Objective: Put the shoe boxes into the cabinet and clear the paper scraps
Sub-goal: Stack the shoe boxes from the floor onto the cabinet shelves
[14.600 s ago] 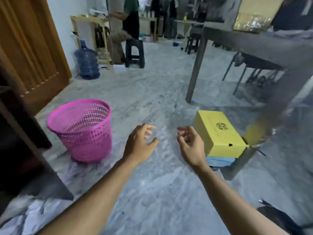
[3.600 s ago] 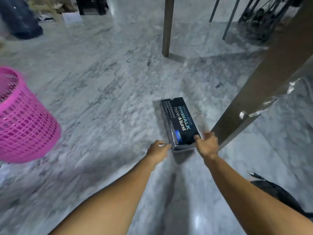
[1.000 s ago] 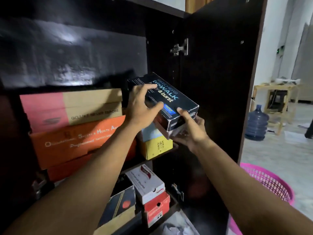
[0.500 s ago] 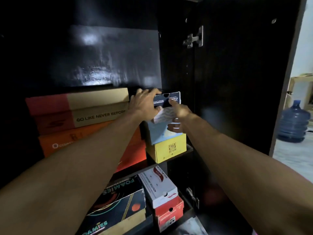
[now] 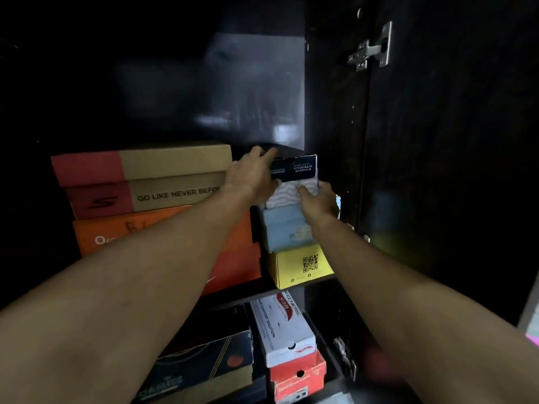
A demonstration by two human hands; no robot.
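black box (image 5: 294, 169) sits atop the blue box (image 5: 284, 231), long axis pointing into the cabinet (image 5: 329, 112). left hand (image 5: 250, 177) grips its left side. right hand (image 5: 318, 201) presses the front end with fingers loosely curled.

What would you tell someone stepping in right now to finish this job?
Left hand: grip on the left end and top of the dark box.
Right hand: fingers against the box's front, lower right, pushing it in.
Where: the dark box sits on the light blue box, which sits on the yellow box, on the cabinet's upper shelf.
Done: dark box nearly seated; yellow and blue shelved.
Left: let go; paper scraps are not in view here, so look for them.
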